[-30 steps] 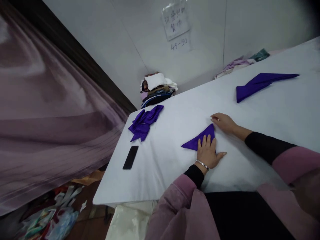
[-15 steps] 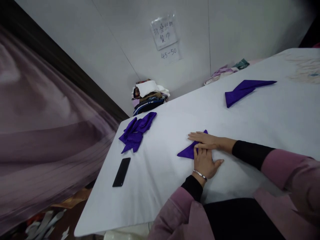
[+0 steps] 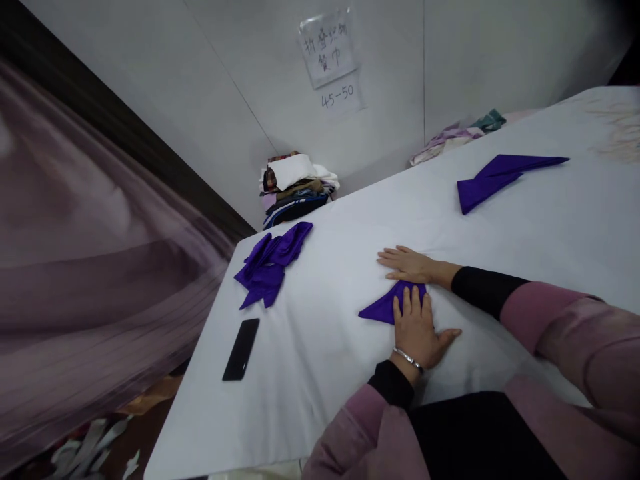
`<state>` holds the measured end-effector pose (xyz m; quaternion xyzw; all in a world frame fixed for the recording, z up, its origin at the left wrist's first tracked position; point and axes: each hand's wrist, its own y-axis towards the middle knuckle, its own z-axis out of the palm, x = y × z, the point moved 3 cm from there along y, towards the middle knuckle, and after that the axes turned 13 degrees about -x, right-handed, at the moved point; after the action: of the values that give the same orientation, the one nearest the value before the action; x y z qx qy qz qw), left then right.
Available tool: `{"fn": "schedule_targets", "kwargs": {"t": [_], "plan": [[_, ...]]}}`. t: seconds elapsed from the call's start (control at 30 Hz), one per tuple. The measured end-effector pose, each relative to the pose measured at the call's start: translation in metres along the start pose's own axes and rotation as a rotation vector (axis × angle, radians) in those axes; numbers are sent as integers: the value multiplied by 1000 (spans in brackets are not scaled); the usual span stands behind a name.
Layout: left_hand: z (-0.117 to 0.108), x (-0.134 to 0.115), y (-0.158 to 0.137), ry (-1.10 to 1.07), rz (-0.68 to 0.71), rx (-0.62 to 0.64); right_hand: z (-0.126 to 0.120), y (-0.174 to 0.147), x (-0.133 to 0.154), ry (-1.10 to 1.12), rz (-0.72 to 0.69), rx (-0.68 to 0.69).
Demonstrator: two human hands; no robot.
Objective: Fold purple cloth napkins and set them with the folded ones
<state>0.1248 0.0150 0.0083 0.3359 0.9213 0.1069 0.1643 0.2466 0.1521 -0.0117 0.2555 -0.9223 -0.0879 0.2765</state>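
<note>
A purple cloth napkin [image 3: 384, 309], folded to a pointed shape, lies flat on the white-covered table [image 3: 330, 373]. My left hand [image 3: 417, 328], with a silver bracelet at the wrist, rests palm down on its right part, fingers spread and thumb out to the side. Just beyond the napkin's far edge, my right hand [image 3: 409, 264] lies flat with its fingers stretched to the left. Neither hand grips anything. Part of the napkin is hidden under my left fingers.
Loose purple napkins [image 3: 273, 263] lie in a heap at the table's left end, above a black phone [image 3: 241, 349]. Another folded purple napkin [image 3: 493, 181] lies far right. Stacked clothes [image 3: 299, 189] and more cloths [image 3: 450, 141] sit along the wall.
My right hand has slid off the napkin to its far side. The napkin's far corner no longer sticks up past that hand. My left hand stays on the cloth, its fingers a little more spread.
</note>
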Motion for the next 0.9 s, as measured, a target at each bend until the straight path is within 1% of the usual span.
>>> {"fn": "schedule_targets", "kwargs": {"t": [0.07,0.13,0.2,0.23,0.27,0.33,0.4,0.47,0.53,0.6,0.67,0.7,0.73,0.77,0.8,0.87,0.9], "plan": [[0,0,1,6,-4,5,-3,4,-2,24,44,-1],[-1,0,2,-1,-8,6,-11,7,-3,93,155,-29],[-1,-1,2,-19,-11,7,-20,5,1,139,271,-90],[-1,-1,2,-29,-13,7,-25,2,5,143,308,-132],[-2,-1,2,-37,-15,6,-29,-2,13,137,315,-177],[-2,-1,2,-45,-31,5,-32,-13,32,141,266,-243],[-3,-2,2,-44,-53,3,-28,-23,50,184,212,-265],[-2,-4,3,-45,-61,7,-18,-29,59,221,216,-224],[-2,-5,5,-66,-55,14,-7,-31,58,216,276,-181],[-2,-4,4,-122,-42,2,2,-29,51,183,311,-163],[-7,1,1,-208,-22,-52,8,-28,43,151,310,-162],[-12,5,-3,-246,-26,-101,10,-28,41,137,301,-161],[-18,13,-7,-272,-54,-165,11,-28,39,122,293,-158],[-25,22,-13,-281,-111,-240,12,-29,38,106,288,-160],[-33,34,-19,-277,-198,-320,12,-30,38,92,283,-163],[-48,62,-32,-276,-453,-445,12,-31,39,66,270,-170],[-54,77,-39,-303,-595,-469,11,-31,41,58,262,-171]]}}
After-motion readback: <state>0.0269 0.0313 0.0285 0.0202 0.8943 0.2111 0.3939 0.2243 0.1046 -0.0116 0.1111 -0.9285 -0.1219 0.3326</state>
